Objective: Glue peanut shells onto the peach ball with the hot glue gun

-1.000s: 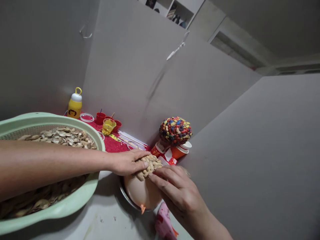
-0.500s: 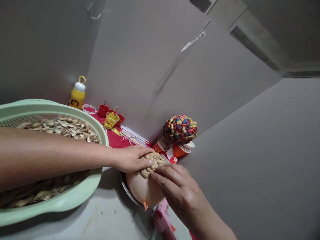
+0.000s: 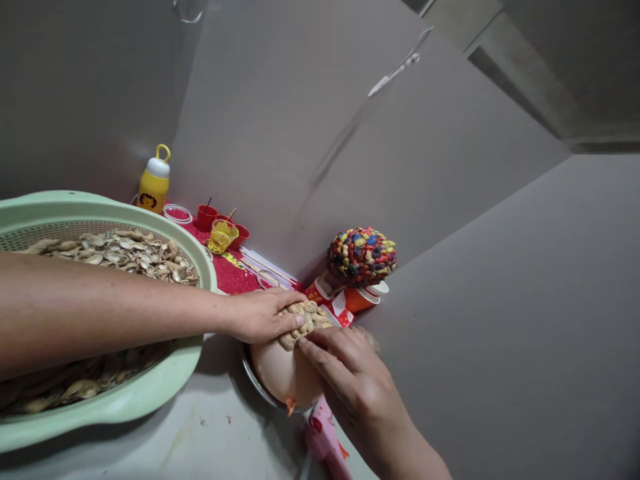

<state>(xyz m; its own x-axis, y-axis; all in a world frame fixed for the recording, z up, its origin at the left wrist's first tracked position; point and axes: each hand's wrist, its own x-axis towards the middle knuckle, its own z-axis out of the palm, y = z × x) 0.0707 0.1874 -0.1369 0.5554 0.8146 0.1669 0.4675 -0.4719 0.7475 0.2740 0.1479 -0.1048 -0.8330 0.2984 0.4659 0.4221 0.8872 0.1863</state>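
A pale, peach-coloured balloon (image 3: pixel 283 373) rests in a metal bowl (image 3: pixel 255 381), its orange knotted end toward me. Peanut shells (image 3: pixel 313 317) cover its upper side in a close patch. My left hand (image 3: pixel 265 317) reaches across from the left and holds the balloon from above, thumb and fingers spread over the shells. At the lower edge of this patch, my right hand (image 3: pixel 350 373) has its fingers together, pressing a peanut shell against the balloon. Its thumb and most of that shell are hidden.
Under my left arm stands a green colander (image 3: pixel 190 360) full of peanut shells. A pink glue gun (image 3: pixel 323 433) lies near the bowl. Behind are a yellow bottle (image 3: pixel 153 190), red cups (image 3: pixel 206 218), white sticks (image 3: pixel 270 270) and a multicoloured shell-covered ball (image 3: pixel 363 257) beside paper cups (image 3: pixel 360 300).
The view has shifted slightly. My right fingers have moved a little left and up along the edge of the shell patch; my left hand stays on the balloon.
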